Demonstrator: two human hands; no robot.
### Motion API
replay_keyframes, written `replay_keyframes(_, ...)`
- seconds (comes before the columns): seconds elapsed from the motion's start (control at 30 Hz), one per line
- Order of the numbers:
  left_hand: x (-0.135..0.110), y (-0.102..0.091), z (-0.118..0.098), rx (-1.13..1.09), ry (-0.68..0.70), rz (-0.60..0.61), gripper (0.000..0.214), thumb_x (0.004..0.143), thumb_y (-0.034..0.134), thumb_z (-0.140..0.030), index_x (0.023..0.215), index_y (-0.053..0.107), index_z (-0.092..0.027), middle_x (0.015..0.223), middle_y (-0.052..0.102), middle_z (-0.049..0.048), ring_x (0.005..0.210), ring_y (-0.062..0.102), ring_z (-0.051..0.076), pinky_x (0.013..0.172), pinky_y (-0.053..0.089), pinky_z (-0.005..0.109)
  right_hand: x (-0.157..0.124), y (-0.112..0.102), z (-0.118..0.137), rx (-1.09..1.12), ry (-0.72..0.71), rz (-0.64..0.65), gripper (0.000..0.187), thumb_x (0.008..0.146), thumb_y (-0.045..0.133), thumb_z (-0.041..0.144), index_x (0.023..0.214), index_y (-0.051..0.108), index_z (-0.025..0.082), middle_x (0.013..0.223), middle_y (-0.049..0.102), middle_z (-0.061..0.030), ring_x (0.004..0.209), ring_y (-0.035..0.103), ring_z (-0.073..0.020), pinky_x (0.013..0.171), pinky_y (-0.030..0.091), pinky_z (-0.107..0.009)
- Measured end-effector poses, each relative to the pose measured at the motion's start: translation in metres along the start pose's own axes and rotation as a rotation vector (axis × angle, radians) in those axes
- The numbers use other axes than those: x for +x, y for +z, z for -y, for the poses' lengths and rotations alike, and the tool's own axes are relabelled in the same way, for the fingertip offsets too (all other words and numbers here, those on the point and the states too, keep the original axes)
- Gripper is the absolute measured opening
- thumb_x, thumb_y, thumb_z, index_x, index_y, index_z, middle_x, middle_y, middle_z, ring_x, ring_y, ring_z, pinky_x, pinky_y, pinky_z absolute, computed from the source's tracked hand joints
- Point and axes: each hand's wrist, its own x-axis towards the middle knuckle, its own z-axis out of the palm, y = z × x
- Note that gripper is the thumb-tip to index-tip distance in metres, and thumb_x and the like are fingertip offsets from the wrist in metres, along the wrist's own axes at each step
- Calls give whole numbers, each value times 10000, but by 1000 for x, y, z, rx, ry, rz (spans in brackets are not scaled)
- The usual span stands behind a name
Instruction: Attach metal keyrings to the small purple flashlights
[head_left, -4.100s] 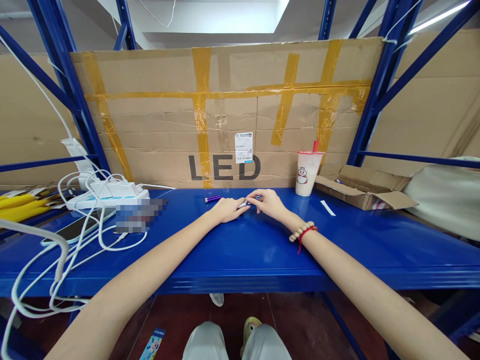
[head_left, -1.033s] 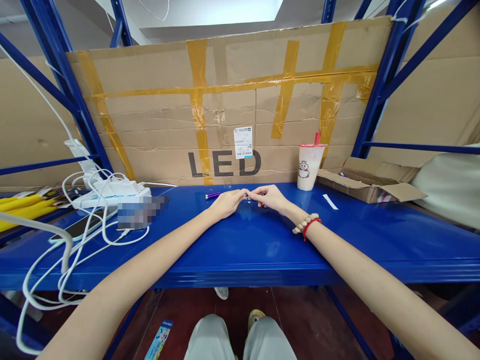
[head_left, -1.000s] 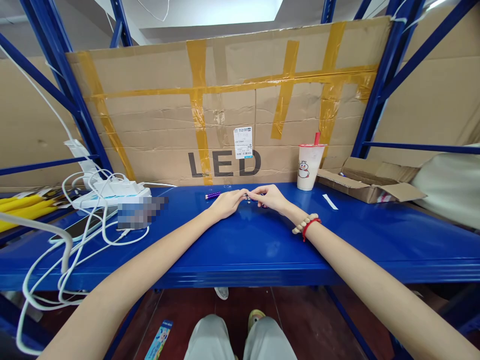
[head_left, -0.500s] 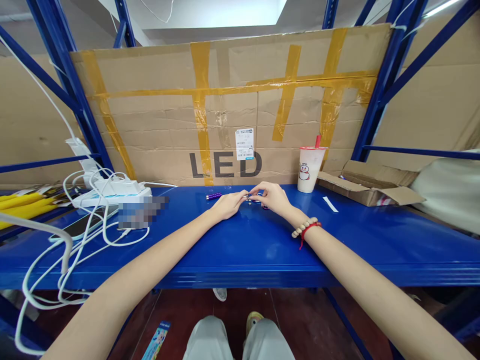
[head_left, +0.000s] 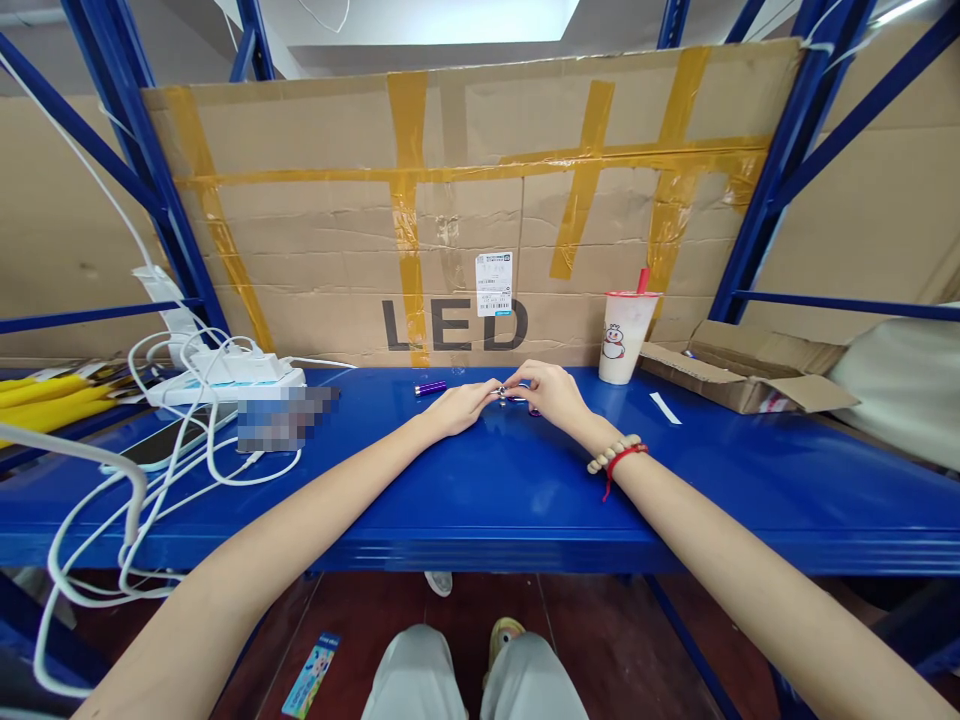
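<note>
My left hand (head_left: 466,407) rests low over the blue shelf top with its fingers together, their tips on a small shiny metal piece (head_left: 502,392). From the other side my right hand (head_left: 551,392) meets it, thumb and fingertips pinched on the same piece. Its exact kind is too small to make out, and the fingers partly cover it. Part of something purple (head_left: 533,409) shows beneath my right hand. A short purple metallic cylinder (head_left: 430,388) lies on the shelf just behind my left hand.
A lidded cup with a red straw (head_left: 621,338), a white strip (head_left: 665,408) and an open cardboard box (head_left: 750,370) are on the right. White cables (head_left: 214,470), a power strip (head_left: 262,380) and a phone (head_left: 161,452) crowd the left. A cardboard panel (head_left: 330,240) stands behind.
The view has shifted slightly. Both hands stay together at the same spot, and the shiny metal piece shows a little more clearly between the fingertips.
</note>
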Motion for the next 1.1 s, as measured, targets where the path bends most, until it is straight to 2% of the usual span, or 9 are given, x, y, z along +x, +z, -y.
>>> replay_keyframes(0.2,0,0,-1,6,27,-8,273,948,217,-350,1078,424,-228,1035,595,41,934,586,185,748,445,274,0,1,-1,12,7,13,158,804,573,316,781,687,209,770,624,16,431,479,-41,508,324,-213)
replay_keyframes(0.5,-1,0,-1,30,20,-3,280,947,217,-366,1057,432,-224,1022,593,38,924,585,183,731,447,267,0,1,-1,6,67,65,327,820,504,467,736,677,202,755,628,3,416,478,-45,525,338,-226)
replay_keyframes(0.87,0,-1,-4,106,41,-12,255,946,245,-315,1087,428,-209,1092,579,55,1008,559,186,818,437,285,0,2,-5,16,151,106,328,766,544,513,744,687,219,703,648,17,441,515,-63,540,342,-225)
replay_keyframes(1.1,-1,-3,-7,45,75,-15,222,946,247,-273,1095,396,-205,1096,571,60,1006,556,170,821,436,272,0,2,-8,73,180,106,315,728,581,512,741,690,216,687,653,23,418,525,-62,513,357,-218)
